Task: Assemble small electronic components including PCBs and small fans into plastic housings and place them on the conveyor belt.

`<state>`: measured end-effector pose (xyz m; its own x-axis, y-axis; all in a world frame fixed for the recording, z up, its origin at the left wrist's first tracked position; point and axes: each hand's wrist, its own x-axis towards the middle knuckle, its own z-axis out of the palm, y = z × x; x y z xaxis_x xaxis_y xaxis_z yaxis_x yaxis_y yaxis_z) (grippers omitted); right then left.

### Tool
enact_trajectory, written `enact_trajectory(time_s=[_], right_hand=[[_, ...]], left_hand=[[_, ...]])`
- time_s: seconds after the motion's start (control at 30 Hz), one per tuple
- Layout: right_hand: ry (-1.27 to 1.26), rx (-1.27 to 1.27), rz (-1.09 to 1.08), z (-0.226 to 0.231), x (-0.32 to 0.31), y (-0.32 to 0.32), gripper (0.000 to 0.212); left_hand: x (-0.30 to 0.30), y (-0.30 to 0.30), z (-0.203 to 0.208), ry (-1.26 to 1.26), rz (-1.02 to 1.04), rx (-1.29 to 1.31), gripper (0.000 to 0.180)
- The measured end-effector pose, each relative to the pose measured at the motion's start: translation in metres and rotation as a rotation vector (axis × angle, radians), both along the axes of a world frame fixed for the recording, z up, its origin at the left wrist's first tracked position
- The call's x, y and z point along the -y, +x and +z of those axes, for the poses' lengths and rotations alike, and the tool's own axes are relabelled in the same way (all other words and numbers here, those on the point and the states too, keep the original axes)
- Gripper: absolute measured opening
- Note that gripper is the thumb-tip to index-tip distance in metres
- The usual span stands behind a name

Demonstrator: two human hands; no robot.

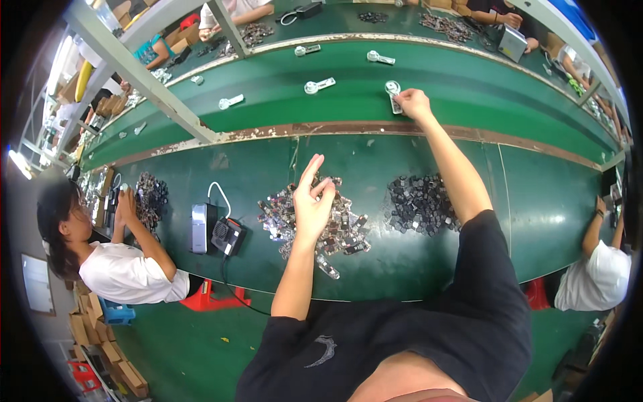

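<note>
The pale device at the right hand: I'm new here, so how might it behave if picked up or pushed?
The pale device looks stiff, as its handle appears straight. It's probably light, being small beside the right hand. Its long, flat-looking handle should likely make it slide rather than roll.

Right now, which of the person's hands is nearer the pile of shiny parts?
Left. The left hand is over the pile of shiny parts; the right hand is farther off, at a pale round-headed piece on the green belt.
</note>
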<state>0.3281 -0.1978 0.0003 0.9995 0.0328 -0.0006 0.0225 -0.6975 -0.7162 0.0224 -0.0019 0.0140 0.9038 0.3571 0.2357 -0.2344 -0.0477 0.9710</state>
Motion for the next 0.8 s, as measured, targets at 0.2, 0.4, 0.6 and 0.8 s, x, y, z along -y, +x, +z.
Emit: enact_trajectory(time_s=[0.2, 0.4, 0.6, 0.8], right_hand=[[-0.17, -0.052, -0.167, -0.004, 0.009, 0.004, 0.024], [-0.088, 0.402, -0.175, -0.005, 0.038, -0.02, 0.027], [0.184, 0.394, 0.052, 0.035, 0.042, -0.094, 0.019], [0.437, 0.391, 0.176, 0.035, 0.049, -0.133, 0.018]], left_hand=[[-0.037, 0.07, 0.009, 0.325, 0.12, -0.068, 0.047], [-0.07, 0.216, -0.017, 0.679, 0.253, -0.245, 0.061], [-0.089, 0.279, -0.048, 1.044, 0.402, -0.232, 0.081], [-0.051, 0.261, -0.034, 0.776, 0.067, -0.157, 0.04]])
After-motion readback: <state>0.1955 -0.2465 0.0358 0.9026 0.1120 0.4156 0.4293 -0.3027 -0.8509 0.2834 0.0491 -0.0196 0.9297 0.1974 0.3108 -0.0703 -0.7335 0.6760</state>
